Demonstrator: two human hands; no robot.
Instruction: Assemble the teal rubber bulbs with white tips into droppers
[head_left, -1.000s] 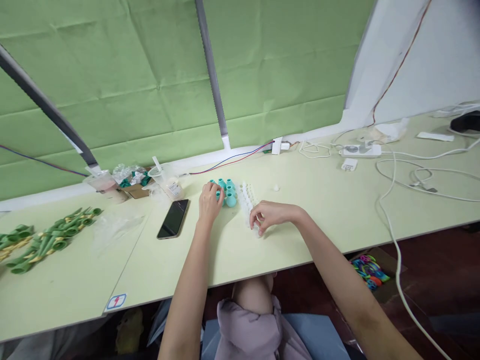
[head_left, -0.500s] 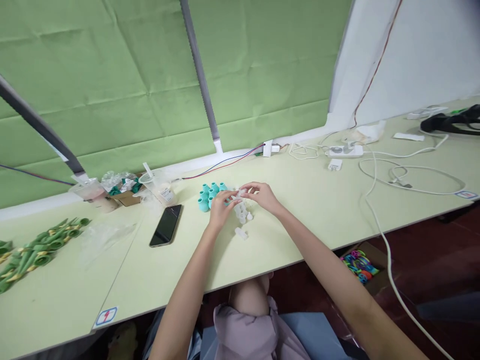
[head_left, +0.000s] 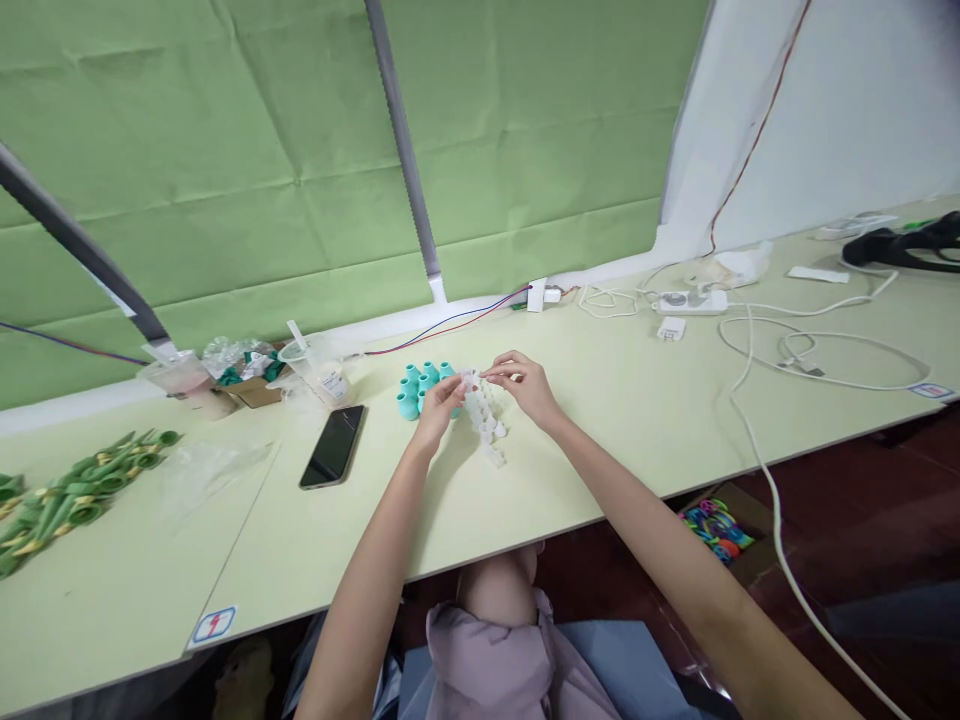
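My left hand (head_left: 442,402) pinches the upper end of a group of small whitish translucent plastic pieces (head_left: 486,424). They trail down the table towards me in a loose row. From the other side, the fingertips of my right hand (head_left: 523,380) are closed at the same upper end, though the bit between them is too small to make out. Several turquoise bottle-shaped pieces (head_left: 408,406) stand grouped just left of my left hand, which partly covers them.
A phone (head_left: 332,447) lies left of my arms, near a lidded cup (head_left: 319,372). Green flower-like pieces (head_left: 82,490) cover the far left. At right are a power strip (head_left: 690,301) and a looping white cable (head_left: 757,440). Below the edge stands a box of colourful pieces (head_left: 716,530).
My fingertips have drawn slightly apart, the right hand rising a little. The lowest white piece has shifted right and now lies closer to the others in the row.
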